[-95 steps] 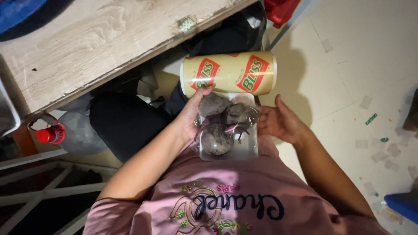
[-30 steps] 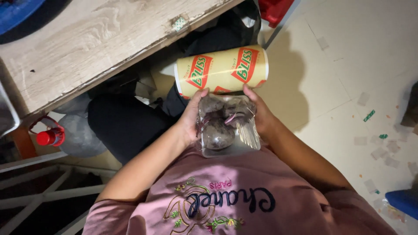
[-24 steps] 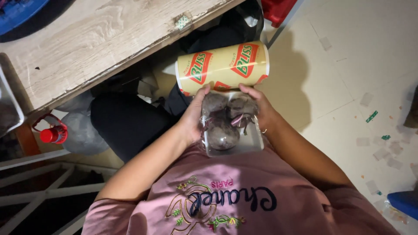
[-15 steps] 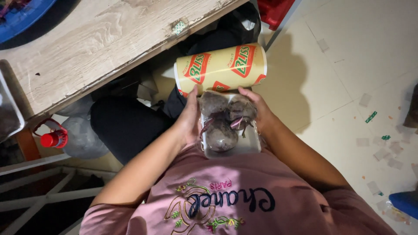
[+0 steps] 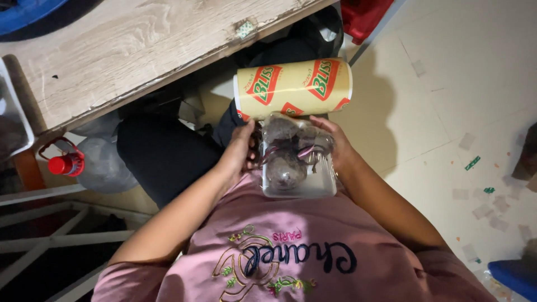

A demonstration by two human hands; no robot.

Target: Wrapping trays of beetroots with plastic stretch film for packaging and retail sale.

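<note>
I hold a clear plastic tray (image 5: pixel 296 189) against my lap, with dark round beetroots (image 5: pixel 286 166) inside under transparent wrap. My left hand (image 5: pixel 241 151) grips the tray's left side, fingers curled on its edge. My right hand (image 5: pixel 334 146) clasps the right side. A large yellow roll with red and green labels (image 5: pixel 293 86) lies across my knees just beyond the tray, touching it.
A worn wooden tabletop (image 5: pixel 128 50) runs above my legs. A plastic bottle with a red cap (image 5: pixel 70 164) stands lower left beside white metal bars (image 5: pixel 39 240). Pale tiled floor (image 5: pixel 458 84) with paper scraps lies right. A red object (image 5: pixel 363 17) sits at the top.
My right hand moved in from beside the tray and closed onto its right side. The tray stays on my lap between both hands; the roll has barely shifted.
</note>
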